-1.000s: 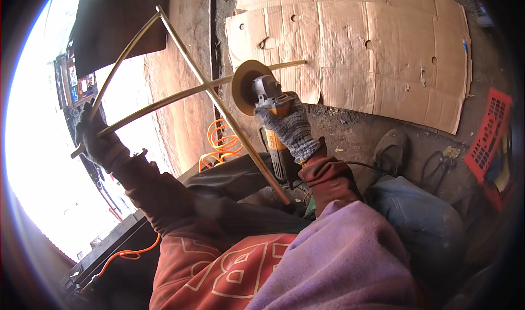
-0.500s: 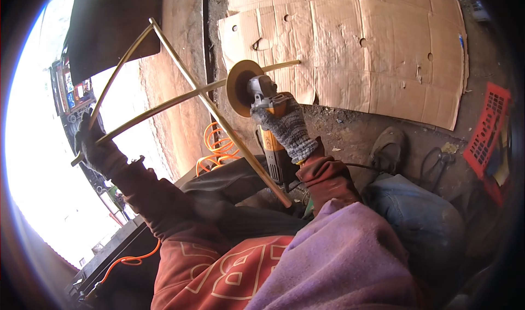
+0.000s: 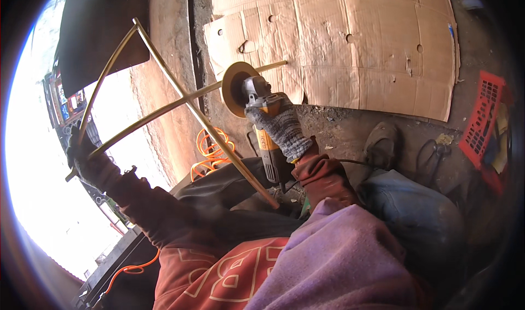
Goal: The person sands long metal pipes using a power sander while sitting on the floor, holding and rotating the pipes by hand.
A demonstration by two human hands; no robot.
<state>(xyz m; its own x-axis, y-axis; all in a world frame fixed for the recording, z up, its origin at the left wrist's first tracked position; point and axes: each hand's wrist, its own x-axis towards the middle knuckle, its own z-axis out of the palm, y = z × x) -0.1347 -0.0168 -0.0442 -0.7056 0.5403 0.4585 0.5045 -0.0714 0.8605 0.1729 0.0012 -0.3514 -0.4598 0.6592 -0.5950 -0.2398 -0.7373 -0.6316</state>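
My left hand (image 3: 92, 162), in a dark glove, is closed round the left end of a frame of brass-coloured metal tubes (image 3: 158, 113). Two of its tubes meet in a point at the top, and a cross tube runs over the long slanting one. Wrapped round the head end of a yellow and black angle grinder (image 3: 266, 151) is my right hand (image 3: 281, 127), in a grey knitted glove. The grinder's round tan disc (image 3: 234, 94) lies against or just over the cross tube, right of the crossing. Exact contact is hidden behind the disc.
Flattened cardboard (image 3: 377, 53) covers the ground ahead. At the right lies a red plastic crate (image 3: 482, 113), with a shoe (image 3: 381, 143) left of it. An orange coiled hose (image 3: 210, 151) sits behind the slanting tube. A dark panel (image 3: 106, 31) stands at the upper left.
The whole view has shifted, so most things sit further left. Relative to the tube frame, the grinder has slid a little right along the cross tube. Both hands keep their grip.
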